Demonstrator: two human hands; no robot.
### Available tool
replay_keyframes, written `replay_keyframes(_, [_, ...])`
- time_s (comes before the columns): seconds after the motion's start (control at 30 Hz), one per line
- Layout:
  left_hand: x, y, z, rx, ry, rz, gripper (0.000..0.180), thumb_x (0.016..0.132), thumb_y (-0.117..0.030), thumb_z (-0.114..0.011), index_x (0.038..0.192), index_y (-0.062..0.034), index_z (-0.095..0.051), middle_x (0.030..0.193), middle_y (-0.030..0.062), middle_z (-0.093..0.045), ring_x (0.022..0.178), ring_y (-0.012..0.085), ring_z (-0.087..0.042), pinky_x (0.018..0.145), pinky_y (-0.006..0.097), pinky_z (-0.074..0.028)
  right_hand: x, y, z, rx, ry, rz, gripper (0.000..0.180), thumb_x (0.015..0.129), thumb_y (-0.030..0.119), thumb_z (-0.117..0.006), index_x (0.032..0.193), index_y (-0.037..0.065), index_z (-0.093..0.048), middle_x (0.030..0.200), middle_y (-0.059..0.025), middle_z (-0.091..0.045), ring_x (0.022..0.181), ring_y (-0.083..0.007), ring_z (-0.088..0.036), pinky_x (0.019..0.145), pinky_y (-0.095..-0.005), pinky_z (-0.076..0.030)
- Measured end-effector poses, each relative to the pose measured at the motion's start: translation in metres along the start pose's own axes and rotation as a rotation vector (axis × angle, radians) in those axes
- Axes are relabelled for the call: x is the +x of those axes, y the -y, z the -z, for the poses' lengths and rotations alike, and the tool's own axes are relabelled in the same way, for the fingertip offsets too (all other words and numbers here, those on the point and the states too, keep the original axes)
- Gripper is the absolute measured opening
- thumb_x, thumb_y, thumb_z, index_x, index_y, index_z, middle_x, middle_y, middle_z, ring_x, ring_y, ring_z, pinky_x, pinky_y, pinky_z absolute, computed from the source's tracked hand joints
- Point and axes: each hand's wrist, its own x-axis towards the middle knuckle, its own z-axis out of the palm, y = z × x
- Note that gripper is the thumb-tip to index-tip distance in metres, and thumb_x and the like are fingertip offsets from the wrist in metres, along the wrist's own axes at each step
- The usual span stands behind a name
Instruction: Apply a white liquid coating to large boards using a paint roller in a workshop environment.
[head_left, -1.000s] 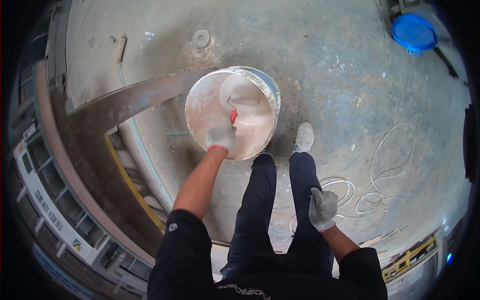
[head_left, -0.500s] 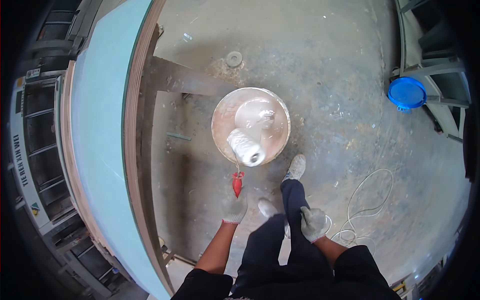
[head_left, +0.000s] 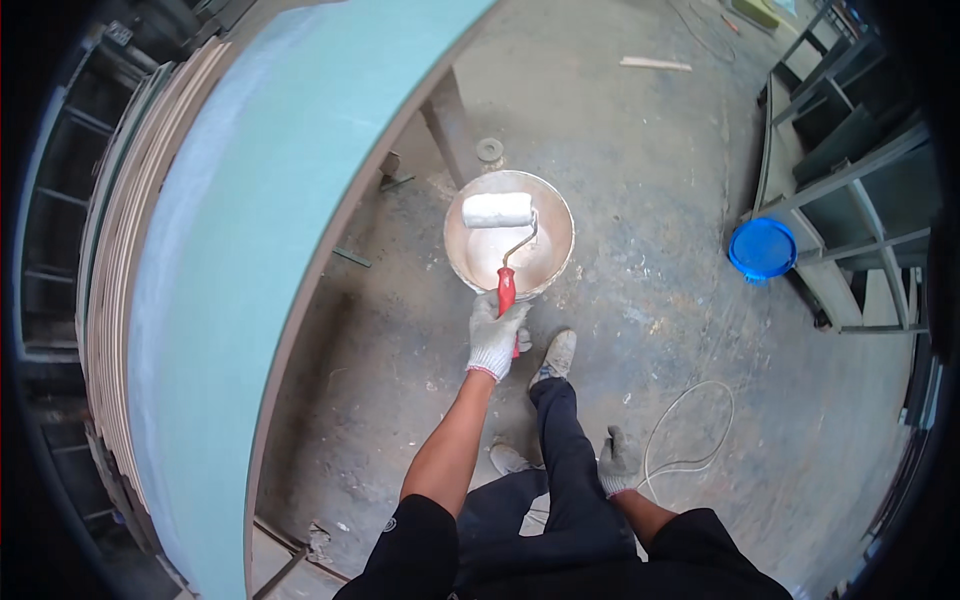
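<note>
My left hand point(head_left: 496, 335), in a white knit glove, is wrapped round the red handle of a paint roller point(head_left: 498, 210). The roller's white, wet sleeve is above the bucket point(head_left: 572, 235), raised over the pale paint point(head_left: 497, 258) inside. Its bent metal rod runs down to the handle at the bucket's near rim. My right hand point(head_left: 620, 462), also gloved, hangs beside my right leg, loosely open with nothing visible in it. To the left stands a large board point(head_left: 225, 300) with a pale green top, its surface streaked whitish along the far-left side.
Stacked boards point(head_left: 110, 290) lie beyond the green one. A blue lid or tub point(head_left: 762, 250) sits at the right beside a metal frame point(head_left: 860, 215). A pale cable point(head_left: 722, 440) loops on the floor. A small grey ring point(head_left: 489, 150) lies behind the bucket.
The roller has lifted from inside the bucket and turned crosswise over it, with my left hand moving forward. My view has shifted, so the green board reaches further across.
</note>
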Motion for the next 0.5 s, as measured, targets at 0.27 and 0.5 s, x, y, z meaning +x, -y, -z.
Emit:
replay_keyframes(0.27, [-0.036,-0.012,0.013,-0.356,0.097,0.029,0.029,0.106,-0.032,-0.059,0.122,-0.0072,-0.061,0.079,0.0029,-0.060,0.053,0.0139,-0.058,0.051,0.033,-0.054,-0.089,-0.052,0.055,-0.050,0.009,-0.166,0.026,0.090,0.006,-0.064,0.116,0.006,-0.068,0.097,-0.0205,-0.071,0.089,-0.0395,-0.069,0.077,-0.0484,-0.053])
replay_keyframes(0.5, [0.031,0.059,0.017,-0.773,0.297,0.316,0.030,0.102,-0.043,-0.066,0.099,-0.0132,-0.062,0.068,-0.0036,-0.053,0.046,0.0085,-0.048,0.042,0.027,-0.040,-0.090,-0.090,0.068,-0.031,0.086,-0.304,0.024,0.093,0.008,-0.063,0.115,0.002,-0.069,0.106,-0.0194,-0.074,0.099,-0.0357,-0.071,0.089,-0.0417,-0.055])
